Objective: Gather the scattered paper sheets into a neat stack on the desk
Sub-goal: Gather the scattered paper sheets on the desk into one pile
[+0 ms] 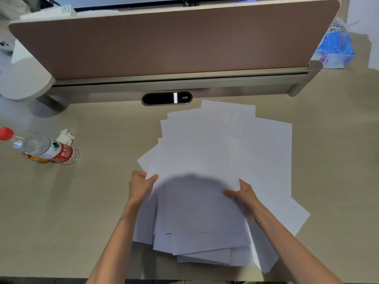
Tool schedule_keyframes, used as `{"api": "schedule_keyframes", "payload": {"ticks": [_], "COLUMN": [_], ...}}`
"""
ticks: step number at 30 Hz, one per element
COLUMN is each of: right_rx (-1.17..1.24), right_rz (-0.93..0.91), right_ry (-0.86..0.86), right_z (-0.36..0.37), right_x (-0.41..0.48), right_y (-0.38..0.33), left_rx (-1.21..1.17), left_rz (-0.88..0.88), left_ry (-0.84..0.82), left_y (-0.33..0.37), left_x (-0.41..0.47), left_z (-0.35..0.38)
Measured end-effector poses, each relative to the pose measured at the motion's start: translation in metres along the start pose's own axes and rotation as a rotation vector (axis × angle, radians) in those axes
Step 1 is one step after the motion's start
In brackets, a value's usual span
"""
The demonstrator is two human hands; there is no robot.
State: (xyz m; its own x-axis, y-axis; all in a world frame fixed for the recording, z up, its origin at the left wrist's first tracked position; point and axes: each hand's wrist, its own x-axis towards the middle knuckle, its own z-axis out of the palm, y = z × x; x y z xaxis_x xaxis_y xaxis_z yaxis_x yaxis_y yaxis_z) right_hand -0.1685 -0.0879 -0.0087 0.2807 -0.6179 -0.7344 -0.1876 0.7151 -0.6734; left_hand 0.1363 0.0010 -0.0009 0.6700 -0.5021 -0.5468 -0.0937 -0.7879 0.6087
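Several white paper sheets (207, 152) lie in a loose, fanned pile on the beige desk (88, 201), their edges and corners out of line. My left hand (141, 185) grips the pile's left edge, thumb on top of the paper. My right hand (241, 194) grips the right edge of the upper sheets, thumb on top. More sheets (270, 160) stick out to the right, beyond my right hand, and flat on the desk. A round shadow falls on the top sheet between my hands.
A plastic water bottle (49, 149) with a red cap and red label stands at the left, a crumpled white tissue (66, 136) behind it. A brown partition panel (164, 44) and a desk riser with a black oval cable port (166, 98) run along the back.
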Motion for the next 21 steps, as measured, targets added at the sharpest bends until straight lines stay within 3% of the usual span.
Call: {"api": "schedule_keyframes", "payload": {"ticks": [2, 4, 7, 12, 14, 18, 19, 21], "right_rx": [0.024, 0.058, 0.111, -0.023, -0.162, -0.643, -0.809, -1.098], "right_rz": [0.000, -0.008, -0.023, -0.103, -0.177, -0.531, -0.563, -0.535], "right_ry": [-0.010, -0.038, -0.062, -0.058, -0.030, 0.463, 0.513, 0.429], "right_z": [0.010, 0.018, 0.031, 0.046, 0.048, 0.034, 0.027, 0.014], "right_x": [-0.001, -0.001, 0.000, -0.001, -0.004, -0.005, -0.002, 0.008], "right_y": [0.005, 0.012, 0.019, 0.024, 0.018, 0.004, 0.005, 0.014], "left_rx": [-0.177, -0.296, -0.268, -0.322, -0.147, 0.015, 0.010, -0.026], "left_rz": [-0.054, -0.226, -0.341, -0.257, -0.133, 0.168, 0.199, 0.229], "left_ry": [-0.098, -0.286, -0.636, -0.599, -0.583, -0.429, -0.411, -0.381], "left_y": [-0.001, 0.003, 0.016, 0.007, 0.010, 0.004, 0.004, 0.002], "left_x": [-0.001, 0.000, -0.016, -0.035, -0.021, -0.008, -0.011, -0.014], "left_z": [-0.014, -0.027, -0.037, -0.034, -0.025, -0.008, -0.008, -0.009]}}
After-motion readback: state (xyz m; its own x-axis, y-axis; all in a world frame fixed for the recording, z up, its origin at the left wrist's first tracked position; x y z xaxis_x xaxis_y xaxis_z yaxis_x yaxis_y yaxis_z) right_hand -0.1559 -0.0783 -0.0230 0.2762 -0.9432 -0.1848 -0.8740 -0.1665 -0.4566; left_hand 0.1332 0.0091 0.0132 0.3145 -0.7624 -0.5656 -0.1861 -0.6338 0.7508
